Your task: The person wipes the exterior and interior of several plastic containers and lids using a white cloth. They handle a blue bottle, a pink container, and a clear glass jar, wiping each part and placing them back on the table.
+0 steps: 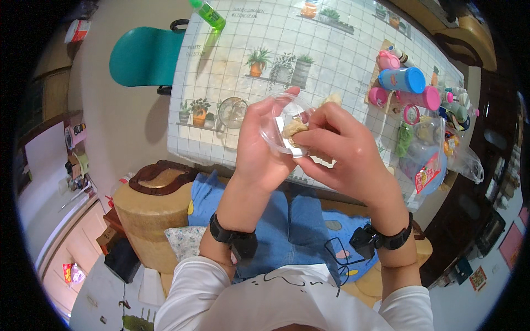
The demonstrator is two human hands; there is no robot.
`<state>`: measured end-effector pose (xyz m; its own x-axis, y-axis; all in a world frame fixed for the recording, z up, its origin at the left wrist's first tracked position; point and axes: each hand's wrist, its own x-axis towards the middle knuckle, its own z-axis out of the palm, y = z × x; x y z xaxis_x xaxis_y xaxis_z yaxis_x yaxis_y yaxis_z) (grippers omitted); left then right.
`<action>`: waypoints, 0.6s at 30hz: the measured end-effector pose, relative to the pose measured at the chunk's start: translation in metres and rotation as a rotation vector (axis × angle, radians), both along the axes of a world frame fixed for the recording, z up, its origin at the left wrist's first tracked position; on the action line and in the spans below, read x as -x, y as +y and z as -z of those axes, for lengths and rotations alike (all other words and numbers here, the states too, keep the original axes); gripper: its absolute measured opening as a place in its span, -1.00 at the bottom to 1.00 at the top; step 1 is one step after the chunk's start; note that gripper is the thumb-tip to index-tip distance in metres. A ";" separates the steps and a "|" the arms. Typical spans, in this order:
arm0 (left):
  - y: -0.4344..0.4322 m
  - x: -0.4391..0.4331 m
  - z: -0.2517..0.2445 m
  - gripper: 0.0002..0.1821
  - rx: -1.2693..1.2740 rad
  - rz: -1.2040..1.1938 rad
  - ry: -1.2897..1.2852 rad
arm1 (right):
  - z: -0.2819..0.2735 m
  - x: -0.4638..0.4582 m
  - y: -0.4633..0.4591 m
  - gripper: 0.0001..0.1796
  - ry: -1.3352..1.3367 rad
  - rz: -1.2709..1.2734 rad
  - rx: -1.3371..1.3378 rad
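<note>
Over the near part of the table, my left hand (263,153) grips a clear round plastic container (271,128) by its side, tilted towards me. White pieces and a crumpled beige cloth or paper (294,127) show at the container. The fingertips of my right hand (343,145) pinch that beige piece against the white parts. Another pale crumpled piece (332,100) lies on the table just beyond my right hand. Left of my left hand, a clear round lid or dish (233,113) rests on the tablecloth. My fingers partly hide the container's contents.
The table has a grid-and-plant patterned cloth (232,82). A green bottle (209,15) stands at the far left. Blue (401,80) and pink bottles (420,98), plastic bags (426,140) and several small items crowd the right side. A teal chair (145,56) stands left of the table.
</note>
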<state>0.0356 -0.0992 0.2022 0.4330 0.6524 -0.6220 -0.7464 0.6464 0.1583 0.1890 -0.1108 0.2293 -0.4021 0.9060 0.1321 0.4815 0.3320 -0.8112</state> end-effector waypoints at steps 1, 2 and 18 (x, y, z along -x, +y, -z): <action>-0.001 0.000 0.002 -0.52 -0.022 -0.007 0.030 | 0.001 -0.001 0.000 -0.72 0.029 -0.001 0.042; -0.002 0.000 0.003 -0.52 -0.021 -0.015 0.037 | 0.002 -0.002 0.000 -0.77 0.067 0.006 0.069; -0.023 0.000 0.003 -0.45 0.004 0.039 -0.168 | -0.006 -0.015 0.013 -0.90 0.060 0.105 0.060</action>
<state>0.0357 -0.1224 0.1997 0.5559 0.6305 -0.5418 -0.7365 0.6758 0.0308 0.2042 -0.0978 0.2349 -0.2972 0.9498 0.0976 0.4608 0.2322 -0.8566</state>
